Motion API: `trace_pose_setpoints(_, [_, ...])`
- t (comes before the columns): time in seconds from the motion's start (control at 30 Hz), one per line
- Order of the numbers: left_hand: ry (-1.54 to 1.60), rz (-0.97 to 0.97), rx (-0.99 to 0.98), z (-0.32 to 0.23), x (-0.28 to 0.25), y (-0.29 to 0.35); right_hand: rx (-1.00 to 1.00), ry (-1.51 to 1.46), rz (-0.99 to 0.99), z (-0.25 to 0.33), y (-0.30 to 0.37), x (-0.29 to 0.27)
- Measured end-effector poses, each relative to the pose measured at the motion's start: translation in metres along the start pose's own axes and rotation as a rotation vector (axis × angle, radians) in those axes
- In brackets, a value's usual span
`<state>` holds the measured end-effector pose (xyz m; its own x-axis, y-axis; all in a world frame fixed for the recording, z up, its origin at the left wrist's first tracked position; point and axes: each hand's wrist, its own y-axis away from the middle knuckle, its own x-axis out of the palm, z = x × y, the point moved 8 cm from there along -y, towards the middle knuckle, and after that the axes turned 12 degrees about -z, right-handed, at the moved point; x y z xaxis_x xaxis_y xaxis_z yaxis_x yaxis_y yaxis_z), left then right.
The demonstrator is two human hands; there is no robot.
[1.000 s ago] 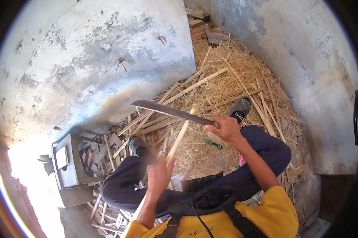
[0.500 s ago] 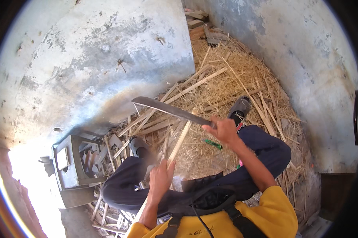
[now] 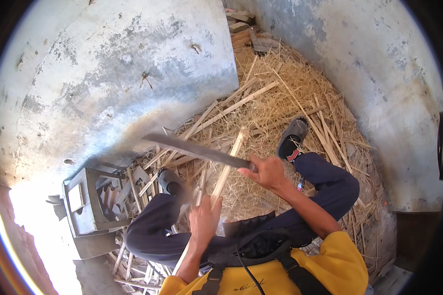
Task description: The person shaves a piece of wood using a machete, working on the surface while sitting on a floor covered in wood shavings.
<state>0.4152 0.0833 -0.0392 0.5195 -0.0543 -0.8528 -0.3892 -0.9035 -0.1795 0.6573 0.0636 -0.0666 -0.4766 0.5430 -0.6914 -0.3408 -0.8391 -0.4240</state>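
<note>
My right hand [image 3: 266, 173] is closed round the handle of a machete [image 3: 194, 149]. Its long dark blade points left and crosses over a pale wooden strip [image 3: 225, 173]; whether the edge touches the wood I cannot tell. The blade's tip is smeared by motion. My left hand [image 3: 205, 220] grips the strip lower down, above my left thigh. From there the strip slants up and away to the right, its far end just past the blade, and its near end passes beneath my left forearm.
Shavings [image 3: 295, 88] and loose wooden strips [image 3: 236, 108] cover the floor ahead. An overturned wooden frame [image 3: 96, 201] stands on the left. Pale plastered walls [image 3: 133, 54] rise at left and right. My shoes [image 3: 294, 136] rest among the shavings.
My right hand has come left and down, drawing the machete lower along the strip. My left hand has shifted slightly right, still gripping the wood.
</note>
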Motion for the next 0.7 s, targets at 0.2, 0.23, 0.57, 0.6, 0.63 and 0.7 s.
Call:
trace_pose_setpoints(0.2, [-0.009,-0.009,0.027,-0.002,-0.011,-0.003,0.006,0.092,-0.056,-0.037,-0.020,-0.010])
trace_pose_setpoints(0.23, [0.005,-0.003,0.012,0.003,-0.005,-0.005,0.035,0.097,-0.076,-0.035,-0.020,-0.010])
trace_pose_setpoints(0.57, [0.033,0.062,0.033,-0.003,-0.016,-0.007,0.021,0.081,-0.097,-0.037,-0.026,-0.021])
trace_pose_setpoints(0.6, [0.034,0.056,0.033,-0.004,-0.018,-0.006,0.015,0.081,-0.099,-0.035,-0.026,-0.019])
trace_pose_setpoints(0.63, [0.055,0.079,-0.020,-0.002,-0.018,-0.005,0.012,0.045,-0.131,-0.032,-0.025,-0.016])
trace_pose_setpoints(0.7, [0.063,0.121,-0.082,0.005,-0.017,0.001,0.110,-0.101,-0.075,-0.030,-0.018,-0.011])
